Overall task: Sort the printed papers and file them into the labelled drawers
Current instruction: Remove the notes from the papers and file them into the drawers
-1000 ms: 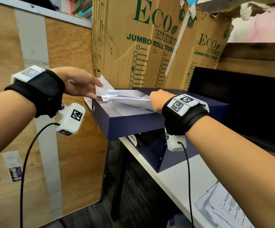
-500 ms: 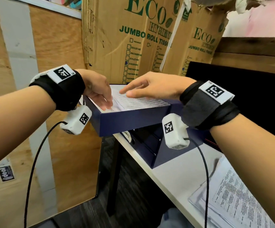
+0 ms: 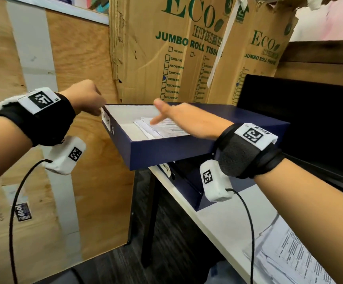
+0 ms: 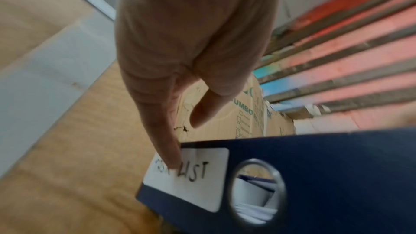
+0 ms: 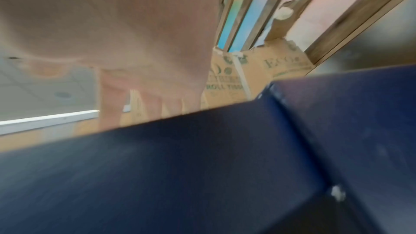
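The top navy drawer [image 3: 166, 152] stands pulled out of its unit, with a pile of printed papers [image 3: 164, 131] lying inside. My left hand [image 3: 90, 99] is at the drawer's front end. In the left wrist view one straight finger [image 4: 172, 156] touches the white handwritten label [image 4: 198, 175] beside the round pull hole [image 4: 256, 193]. My right hand [image 3: 182, 119] is open with fingers stretched out over the papers, blurred by motion. The right wrist view shows only the palm [image 5: 112, 33] above the drawer's navy side [image 5: 180, 166].
The navy drawer unit [image 3: 199, 197] sits on a white table [image 3: 228, 222], with a lower labelled drawer under the open one. More printed papers [image 3: 289, 255] lie at the table's near right. Cardboard boxes [image 3: 166, 48] stand behind, a black screen [image 3: 310, 119] right, a plywood panel [image 3: 94, 181] left.
The papers went into the drawer and both hands pressed them flat. Since then my left hand has left the papers for the drawer's labelled front, and the right hand has drawn back over the pile.
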Action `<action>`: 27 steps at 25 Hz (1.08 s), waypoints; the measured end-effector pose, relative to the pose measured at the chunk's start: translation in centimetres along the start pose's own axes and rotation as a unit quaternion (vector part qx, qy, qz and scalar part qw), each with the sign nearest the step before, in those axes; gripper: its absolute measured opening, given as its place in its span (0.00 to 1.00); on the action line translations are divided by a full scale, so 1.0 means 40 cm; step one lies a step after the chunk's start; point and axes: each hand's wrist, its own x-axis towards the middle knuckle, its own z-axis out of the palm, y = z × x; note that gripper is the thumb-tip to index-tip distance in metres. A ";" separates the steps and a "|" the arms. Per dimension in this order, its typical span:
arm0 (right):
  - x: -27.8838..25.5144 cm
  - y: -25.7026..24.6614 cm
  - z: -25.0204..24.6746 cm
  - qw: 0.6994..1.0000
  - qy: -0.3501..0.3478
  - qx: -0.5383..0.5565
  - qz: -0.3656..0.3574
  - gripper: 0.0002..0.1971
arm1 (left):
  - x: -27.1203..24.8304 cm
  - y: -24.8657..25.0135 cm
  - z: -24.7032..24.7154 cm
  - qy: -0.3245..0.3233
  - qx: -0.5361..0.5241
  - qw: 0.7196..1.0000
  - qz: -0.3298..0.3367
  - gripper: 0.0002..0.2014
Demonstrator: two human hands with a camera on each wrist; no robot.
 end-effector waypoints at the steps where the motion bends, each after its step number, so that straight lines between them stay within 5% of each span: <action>1: 0.001 0.018 -0.014 0.998 0.067 -0.005 -0.007 0.34 | -0.015 -0.009 0.005 -0.034 -0.056 0.998 -0.016 0.02; 4: 0.013 0.118 -0.058 0.974 0.198 -0.086 0.063 0.35 | -0.013 -0.030 0.027 -0.041 -0.169 0.984 -0.050 0.11; 6: 0.011 0.187 -0.073 0.974 0.151 -0.072 0.156 0.40 | -0.006 -0.026 0.044 -0.025 -0.236 0.969 -0.065 0.15; 8: 0.001 0.234 -0.083 0.975 0.097 -0.067 0.190 0.44 | 0.009 -0.009 0.082 -0.021 -0.345 0.934 -0.091 0.07; 11: 0.001 0.250 -0.096 0.977 0.077 -0.058 0.190 0.40 | 0.033 0.047 0.183 -0.069 -0.450 0.887 -0.076 0.24; 16: 0.015 0.279 -0.096 0.975 0.100 -0.028 0.196 0.39 | 0.045 0.179 0.386 -0.146 -0.468 0.871 -0.032 0.25; 21: 0.005 0.290 -0.077 0.978 0.110 -0.044 0.169 0.40 | 0.055 0.190 0.435 -0.127 -0.438 0.890 -0.002 0.31; 23: -0.008 0.292 -0.076 0.983 0.120 -0.014 0.140 0.37 | 0.032 0.194 0.408 -0.087 -0.415 0.905 0.046 0.34; 27: -0.114 0.375 -0.056 0.968 0.240 0.006 0.066 0.17 | -0.105 0.309 0.384 0.122 -0.280 0.915 0.263 0.28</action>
